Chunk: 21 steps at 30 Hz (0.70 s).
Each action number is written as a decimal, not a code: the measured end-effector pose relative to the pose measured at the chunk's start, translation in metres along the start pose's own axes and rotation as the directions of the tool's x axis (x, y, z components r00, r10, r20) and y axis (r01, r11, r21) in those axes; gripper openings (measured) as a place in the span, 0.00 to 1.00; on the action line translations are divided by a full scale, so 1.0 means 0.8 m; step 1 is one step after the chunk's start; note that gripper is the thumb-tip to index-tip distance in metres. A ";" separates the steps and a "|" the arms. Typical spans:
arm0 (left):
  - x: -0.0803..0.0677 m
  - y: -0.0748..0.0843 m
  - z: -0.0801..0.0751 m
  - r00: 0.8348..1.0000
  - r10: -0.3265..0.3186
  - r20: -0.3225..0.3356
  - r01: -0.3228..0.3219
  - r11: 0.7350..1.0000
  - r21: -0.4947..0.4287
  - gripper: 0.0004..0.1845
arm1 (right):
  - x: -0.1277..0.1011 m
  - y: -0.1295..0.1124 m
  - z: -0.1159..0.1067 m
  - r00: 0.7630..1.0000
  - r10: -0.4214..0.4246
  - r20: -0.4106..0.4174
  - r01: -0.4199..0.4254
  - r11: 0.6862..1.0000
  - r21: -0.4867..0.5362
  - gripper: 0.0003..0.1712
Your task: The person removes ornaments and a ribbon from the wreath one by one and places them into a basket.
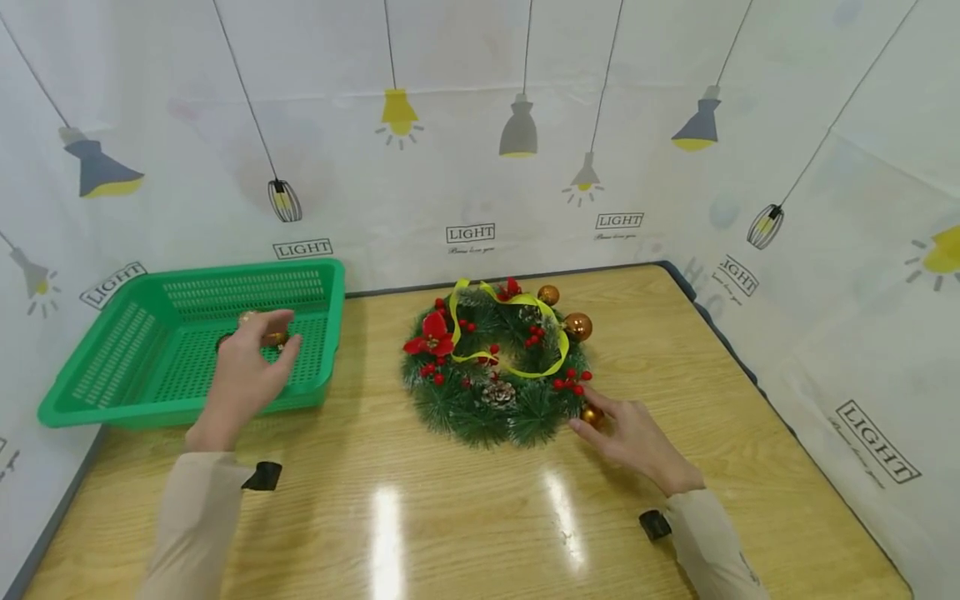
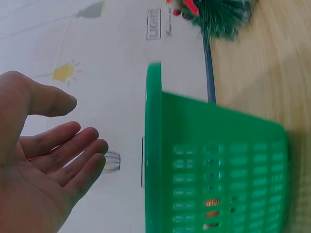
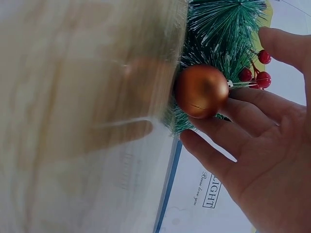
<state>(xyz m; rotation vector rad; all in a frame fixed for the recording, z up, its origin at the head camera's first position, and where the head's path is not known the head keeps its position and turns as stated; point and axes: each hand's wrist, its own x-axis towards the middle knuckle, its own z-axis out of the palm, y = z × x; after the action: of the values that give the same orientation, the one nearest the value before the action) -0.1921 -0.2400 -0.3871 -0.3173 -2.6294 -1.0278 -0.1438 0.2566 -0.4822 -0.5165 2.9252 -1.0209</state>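
Observation:
A green wreath (image 1: 465, 417) lies on the table, with red berries (image 1: 573, 382), a red flower (image 1: 433, 336), pinecones and a loose yellow ribbon (image 1: 558, 358) on it. My right hand (image 1: 637, 442) is at its right edge. In the right wrist view, the fingers (image 3: 243, 116) lie along a matte copper ball (image 3: 201, 91), while the thumb stands apart from it. My left hand (image 1: 251, 375) hovers over the green basket (image 1: 330, 333), thumb and fingers spread and nothing between them. Some small ornaments (image 1: 277, 339) in the basket are partly hidden by that hand.
Two more copper balls, a shiny one (image 1: 578, 326) and a smaller one (image 1: 548, 294), sit at the wreath's upper right. The wooden table (image 1: 465, 517) meets a white printed sheet (image 1: 450, 167) at the back and sides.

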 end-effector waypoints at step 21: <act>-0.014 0.046 0.078 0.958 0.284 0.038 -0.282 0.958 -0.046 0.17 | 0.001 -0.001 -0.001 1.000 -0.002 -0.001 0.002 1.000 -0.015 0.40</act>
<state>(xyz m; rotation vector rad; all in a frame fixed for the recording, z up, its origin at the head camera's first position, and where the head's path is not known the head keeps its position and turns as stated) -0.1824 -0.1717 -0.4122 -0.7105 -2.5073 -0.9861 -0.1443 0.2563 -0.4810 -0.5194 2.9361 -0.9997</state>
